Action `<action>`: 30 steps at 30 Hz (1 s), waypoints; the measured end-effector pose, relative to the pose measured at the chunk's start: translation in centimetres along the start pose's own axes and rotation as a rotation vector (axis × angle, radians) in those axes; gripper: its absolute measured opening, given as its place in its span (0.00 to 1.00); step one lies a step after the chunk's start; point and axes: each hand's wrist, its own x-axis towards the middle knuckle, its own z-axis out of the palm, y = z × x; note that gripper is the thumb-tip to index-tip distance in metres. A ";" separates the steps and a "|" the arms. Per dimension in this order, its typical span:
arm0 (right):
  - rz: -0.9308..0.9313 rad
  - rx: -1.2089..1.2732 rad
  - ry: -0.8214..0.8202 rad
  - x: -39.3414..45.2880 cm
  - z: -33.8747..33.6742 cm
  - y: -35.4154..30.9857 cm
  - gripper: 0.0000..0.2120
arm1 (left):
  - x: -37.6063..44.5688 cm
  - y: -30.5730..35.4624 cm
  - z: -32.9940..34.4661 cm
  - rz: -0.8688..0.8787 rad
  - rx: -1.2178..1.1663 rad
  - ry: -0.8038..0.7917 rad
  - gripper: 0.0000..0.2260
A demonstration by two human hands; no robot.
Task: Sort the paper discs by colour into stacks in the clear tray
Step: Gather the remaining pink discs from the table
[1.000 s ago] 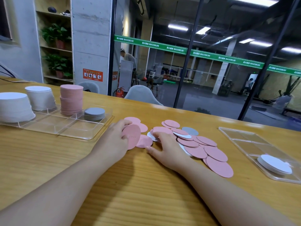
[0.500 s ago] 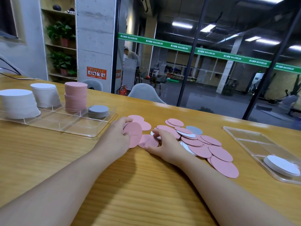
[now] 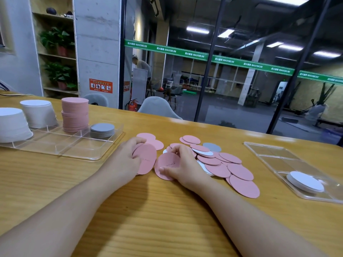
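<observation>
Both hands gathered pink discs from the loose pile at table centre.

The left hand (image 3: pixel 123 161) held a small fan of pink discs (image 3: pixel 145 160), fingers curled over their far edge. The right hand (image 3: pixel 182 165) pinched one pink disc (image 3: pixel 166 165) between thumb and fingertips, lifting its near edge off the wooden table (image 3: pixel 148 219). The loose pile (image 3: pixel 222 164), mostly pink with some white and one grey, lay just right of the hands. The discs looked thin, light and bendy, likely to slide; best taken by the rim. The clear tray (image 3: pixel 104 154) sat to the left and further away, holding white, pink and grey stacks, near compartments open. The low tray wall needed clearing. A second tray (image 3: pixel 259 151) lay right.
</observation>
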 end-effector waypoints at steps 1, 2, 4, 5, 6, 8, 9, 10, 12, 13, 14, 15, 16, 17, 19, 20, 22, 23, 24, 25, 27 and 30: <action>-0.011 -0.008 0.018 0.0 0.0 0.0 0.21 | 0.0 0.0 0.1 0.009 -0.006 -0.016 0.22; -0.018 -0.015 0.028 0.1 0.1 0.1 0.19 | -0.1 0.1 0.2 0.019 -0.006 -0.027 0.22; -0.035 -0.025 0.039 0.1 0.2 0.0 0.16 | -0.2 0.2 0.3 0.036 0.005 -0.038 0.22; -0.051 -0.034 0.047 0.2 0.2 0.0 0.15 | -0.2 0.3 0.3 0.040 0.007 -0.038 0.22; -0.070 -0.043 0.059 0.2 0.2 0.1 0.13 | -0.2 0.3 0.3 0.042 0.005 -0.036 0.22; -0.101 -0.046 0.086 0.2 0.2 0.1 0.10 | -0.3 0.5 0.3 0.042 0.001 -0.030 0.22; -0.109 -0.031 0.100 0.2 0.1 0.1 0.07 | -0.2 0.5 0.3 0.041 -0.001 -0.026 0.22; -0.115 -0.006 0.111 0.2 0.0 0.0 0.05 | -0.2 0.5 0.3 0.037 -0.005 -0.020 0.22; -0.124 0.064 0.135 0.1 -0.2 0.0 0.02 | -0.2 0.5 0.3 0.022 -0.019 -0.004 0.21; -0.132 0.107 0.154 0.1 -0.3 0.0 0.04 | -0.2 0.5 0.3 0.019 -0.028 0.002 0.21; -0.137 0.154 0.175 0.1 -0.3 -0.1 0.05 | -0.2 0.4 0.3 0.017 -0.036 0.007 0.21; -0.137 0.193 0.198 0.0 -0.4 -0.2 0.04 | -0.2 0.4 0.3 0.014 -0.040 0.009 0.20; -0.132 0.219 0.217 0.0 -0.3 -0.3 0.03 | -0.2 0.4 0.3 0.012 -0.039 0.011 0.20; -0.126 0.230 0.231 0.1 -0.3 -0.3 0.01 | -0.1 0.3 0.3 0.013 -0.039 0.011 0.19; -0.117 0.223 0.236 0.1 -0.1 -0.2 0.02 | -0.1 0.3 0.3 0.027 -0.045 0.006 0.17; -0.113 0.214 0.236 0.1 0.0 -0.2 0.03 | -0.1 0.2 0.3 0.038 -0.054 0.003 0.15; -0.113 0.205 0.235 0.1 0.1 -0.1 0.03 | -0.1 0.2 0.3 0.054 -0.061 -0.006 0.14; -0.112 0.212 0.230 0.0 0.0 -0.2 0.02 | -0.1 0.1 0.3 0.064 -0.048 -0.009 0.15; -0.109 0.221 0.220 0.0 0.0 -0.2 0.02 | -0.2 0.1 0.3 0.073 -0.028 -0.008 0.15; -0.107 0.225 0.213 0.0 -0.1 -0.1 0.02 | -0.2 0.0 0.3 0.080 -0.010 0.001 0.15; -0.106 0.225 0.204 0.0 -0.3 -0.1 0.04 | -0.2 0.0 0.2 0.086 0.005 0.027 0.16; -0.102 0.268 0.192 0.0 -0.4 -0.2 0.04 | -0.1 0.1 0.1 0.087 0.005 0.005 0.16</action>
